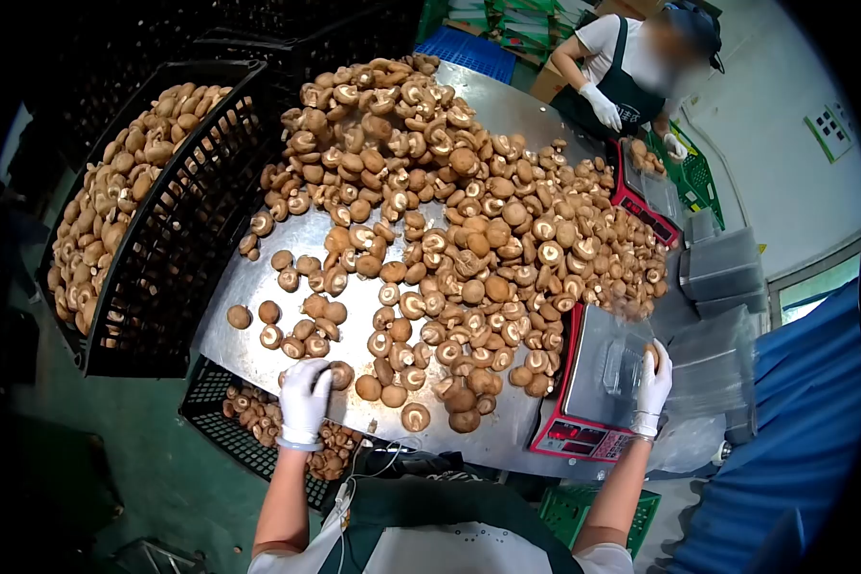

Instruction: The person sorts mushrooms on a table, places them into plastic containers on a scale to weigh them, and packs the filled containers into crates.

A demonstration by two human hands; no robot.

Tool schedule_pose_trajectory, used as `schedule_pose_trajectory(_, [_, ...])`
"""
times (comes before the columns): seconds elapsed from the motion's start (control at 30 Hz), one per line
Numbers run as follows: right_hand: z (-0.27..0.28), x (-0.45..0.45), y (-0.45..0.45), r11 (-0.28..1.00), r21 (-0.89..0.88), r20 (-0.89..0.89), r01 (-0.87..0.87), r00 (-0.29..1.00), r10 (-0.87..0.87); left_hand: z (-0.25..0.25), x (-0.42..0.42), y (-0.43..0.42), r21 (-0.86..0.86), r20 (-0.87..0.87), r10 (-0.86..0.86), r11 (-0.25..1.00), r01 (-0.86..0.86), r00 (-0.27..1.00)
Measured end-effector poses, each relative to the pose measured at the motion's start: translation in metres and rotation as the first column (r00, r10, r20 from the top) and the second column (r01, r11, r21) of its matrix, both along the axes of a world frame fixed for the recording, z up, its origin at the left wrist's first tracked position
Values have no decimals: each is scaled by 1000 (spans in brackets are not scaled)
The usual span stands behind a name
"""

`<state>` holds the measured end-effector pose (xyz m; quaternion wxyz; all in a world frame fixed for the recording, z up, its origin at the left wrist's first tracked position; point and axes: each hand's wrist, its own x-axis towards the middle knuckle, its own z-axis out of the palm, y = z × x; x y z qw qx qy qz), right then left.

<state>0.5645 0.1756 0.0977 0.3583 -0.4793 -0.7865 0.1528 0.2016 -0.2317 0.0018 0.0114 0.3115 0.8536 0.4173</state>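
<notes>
My left hand [306, 397], in a white glove, is at the table's near edge with its fingers curled over. A brown mushroom [341, 375] shows right beside its thumb, and the underside of the fingers is hidden. Over the near scale [583, 383], my gloved right hand [652, 390] has its fingers closed round a mushroom [651, 352], only part of which shows. A clear plastic tray [624, 371] sits on the scale's metal plate next to that hand. The big mushroom heap [488, 230] spreads between my hands and beyond.
A black crate [177, 220] full of mushrooms stands at left; another mushroom crate [205, 392] is below the table edge. Stacked clear trays [713, 354] lie at right. Across the table, a gloved co-worker [622, 77] stands at a second red scale [646, 196].
</notes>
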Motion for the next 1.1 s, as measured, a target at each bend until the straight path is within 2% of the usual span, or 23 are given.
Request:
schedule_pose_trajectory(0.07, [-12, 20, 7, 1000, 10, 248, 21, 968, -23, 7, 13, 16, -7, -9, -66, 998, 66, 998])
schedule_pose_trajectory(0.1, [-12, 22, 7, 1000, 8, 248, 20, 969, -21, 2, 19, 20, -18, -43, -99, 995, 98, 994])
schedule_pose_trajectory(0.17, [-3, 15, -6, 963, 267, 375, -31, 924, -74, -5, 31, 31, -96, -40, -124, 988, 120, 991])
schedule_pose_trajectory(0.23, [17, -20, -31, 952, 307, 324, -24, 942, -80, -12, 37, 45, -237, -77, -155, 962, 133, 985])
schedule_pose_trajectory(0.3, [29, -57, -60, 990, 80, 87, -114, 990, 107, -9, 40, 60, -354, -94, -209, 921, 164, 973])
schedule_pose_trajectory(0.37, [19, -88, -89, 937, 65, 168, -344, 929, 330, -18, 37, 66, -369, -4, -240, 902, 222, 971])
schedule_pose_trajectory(0.43, [-11, -106, -113, 825, 13, 221, -565, 806, 549, -23, 35, 58, -100, 131, -202, 971, 216, 971])
schedule_pose_trajectory(0.47, [-19, -115, -129, 787, -72, 258, -613, 750, 608, -7, 33, 55, -21, 277, -177, 981, 191, 944])
schedule_pose_trajectory(0.5, [-27, -122, -143, 739, -160, 286, -654, 686, 669, 1, 32, 47, 164, 627, -175, 982, 91, 759])
schedule_pose_trajectory(0.57, [-52, -126, -159, 640, -231, 340, -732, 556, 759, -12, 22, 25, 437, 778, -323, 894, -95, 539])
schedule_pose_trajectory(0.6, [-60, -127, -169, 631, -256, 354, -732, 536, 766, -2, 20, 16, 475, 840, -358, 849, -234, 408])
schedule_pose_trajectory(0.63, [-65, -129, -175, 630, -256, 350, -733, 537, 767, 6, 20, 7, 527, 839, -419, 784, -327, 348])
schedule_pose_trajectory(0.7, [-69, -136, -186, 597, -321, 311, -735, 514, 799, 7, 17, -9, 520, 854, -439, 743, -422, 279])
schedule_pose_trajectory(0.73, [-70, -143, -190, 575, -330, 227, -749, 528, 818, 1, 17, -17, 513, 855, -469, 704, -490, 221])
schedule_pose_trajectory(0.77, [-72, -154, -197, 573, -332, 224, -749, 528, 819, -6, 17, -21, 511, 857, -466, 706, -491, 221])
schedule_pose_trajectory(0.83, [-76, -185, -214, 527, -331, 161, -783, 504, 849, -12, 16, -26, 569, 779, -611, 596, -566, 141])
schedule_pose_trajectory(0.87, [-76, -203, -224, 486, -306, 186, -819, 449, 874, -12, 17, -26, 575, 734, -674, 553, -602, 82])
schedule_pose_trajectory(0.93, [-86, -232, -244, 390, -240, 256, -889, 330, 909, -7, 19, -22, 580, 736, -669, 549, -602, 99])
schedule_pose_trajectory(0.97, [-103, -242, -251, 362, -196, 351, -911, 280, 894, -6, 19, -22, 591, 742, -659, 558, -583, 122])
schedule_pose_trajectory(1.03, [-128, -257, -257, 391, -196, 528, -899, 240, 815, -11, 18, -27, 599, 737, -664, 553, -579, 127])
schedule_pose_trajectory(1.1, [-124, -254, -251, 364, -387, 178, -847, 319, 931, -15, 16, -35, 569, 724, -685, 524, -633, 83])
